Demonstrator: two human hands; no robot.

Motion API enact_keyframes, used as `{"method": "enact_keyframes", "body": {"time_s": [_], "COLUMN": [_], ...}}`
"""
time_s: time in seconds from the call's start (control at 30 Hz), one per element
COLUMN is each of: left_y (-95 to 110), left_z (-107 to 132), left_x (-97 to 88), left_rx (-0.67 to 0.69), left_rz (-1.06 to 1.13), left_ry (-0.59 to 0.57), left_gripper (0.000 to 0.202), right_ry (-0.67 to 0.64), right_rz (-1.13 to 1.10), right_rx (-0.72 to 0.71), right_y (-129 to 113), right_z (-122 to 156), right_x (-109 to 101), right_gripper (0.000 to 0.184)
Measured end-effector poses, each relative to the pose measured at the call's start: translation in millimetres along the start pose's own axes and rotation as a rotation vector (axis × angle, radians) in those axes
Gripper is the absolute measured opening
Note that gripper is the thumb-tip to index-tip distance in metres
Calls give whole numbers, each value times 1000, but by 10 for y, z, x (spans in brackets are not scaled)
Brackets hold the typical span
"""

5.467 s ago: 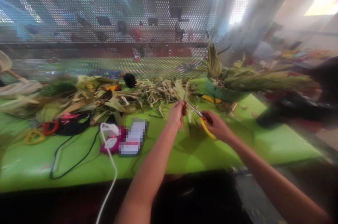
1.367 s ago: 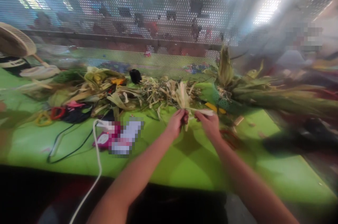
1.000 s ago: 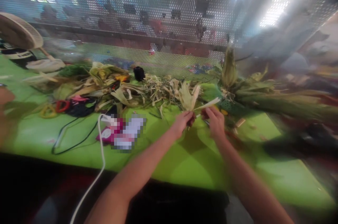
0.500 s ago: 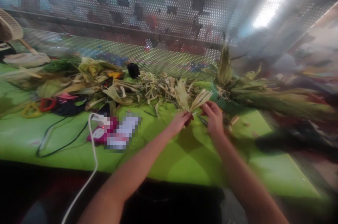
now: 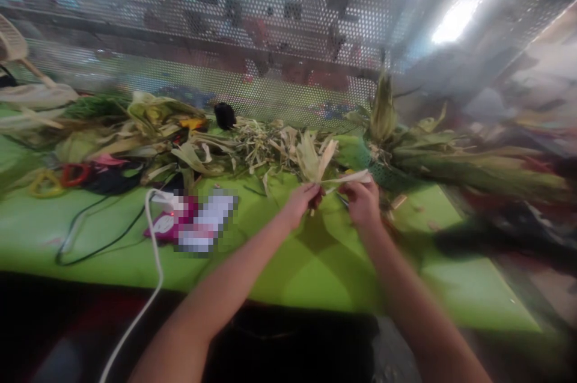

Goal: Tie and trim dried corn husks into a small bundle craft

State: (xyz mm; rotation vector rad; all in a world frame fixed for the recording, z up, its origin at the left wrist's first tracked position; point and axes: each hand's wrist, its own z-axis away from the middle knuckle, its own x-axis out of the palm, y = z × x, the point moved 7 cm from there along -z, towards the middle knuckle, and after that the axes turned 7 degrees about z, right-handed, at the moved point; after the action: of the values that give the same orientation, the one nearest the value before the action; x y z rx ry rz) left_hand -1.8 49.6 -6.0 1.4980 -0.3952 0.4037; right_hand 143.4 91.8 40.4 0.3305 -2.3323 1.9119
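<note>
A small fan of dried corn husk (image 5: 312, 157) stands upright over the green table, pinched at its base by my left hand (image 5: 304, 201). My right hand (image 5: 362, 199) is closed on a pale husk strip (image 5: 349, 178), which stretches sideways from the base of the fan. Behind my hands lies a heap of shredded husk scraps (image 5: 261, 145). Below my right fingers a dark, thin object shows in part; I cannot make out its kind.
On the left are a magenta power strip (image 5: 157, 225) with a white cable (image 5: 155, 263), and red and yellow scissor-like handles (image 5: 74, 175). More husks (image 5: 162, 115) and a black round object (image 5: 224, 115) lie behind. A green basket (image 5: 383, 175) and long husks (image 5: 473, 169) stand right.
The strip at my right hand has swung down from upright to nearly level, and my right fingers now close on it. My left hand still grips the fan's base.
</note>
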Motion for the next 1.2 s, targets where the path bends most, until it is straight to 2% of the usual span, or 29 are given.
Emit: {"method": "enact_keyframes", "body": {"time_s": [0.2, 0.4, 0.57, 0.7, 0.9, 1.03, 1.13, 1.2], "left_y": [0, 12, -13, -13, 0, 19, 35, 38], "left_z": [3, 21, -12, -56, -45, -30, -34, -37], "left_x": [50, 46, -14, -49, -114, -153, -158, -150], "left_rx": [22, 10, 24, 49, 47, 66, 80, 76], "left_rz": [-148, -96, 79, 151, 90, 89, 86, 76], "left_ry": [-54, -28, -7, -16, 102, 176, 186, 178], "left_gripper": [34, 32, 29, 27, 26, 23, 25, 22], "right_ry": [23, 16, -114, -245, -257, -373, -451, -468], "right_rz": [29, 102, 276, 326, 385, 374, 400, 460], "right_rx": [-9, 34, 132, 214, 22, 0, -5, -62], "right_y": [1, 63, 186, 310, 122, 83, 79, 40], "right_z": [-1, -18, -4, 33, 44, 56, 88, 116], "right_x": [-23, -25, 53, 145, 195, 234, 273, 303], "right_gripper": [22, 25, 31, 33, 29, 34, 36, 33]}}
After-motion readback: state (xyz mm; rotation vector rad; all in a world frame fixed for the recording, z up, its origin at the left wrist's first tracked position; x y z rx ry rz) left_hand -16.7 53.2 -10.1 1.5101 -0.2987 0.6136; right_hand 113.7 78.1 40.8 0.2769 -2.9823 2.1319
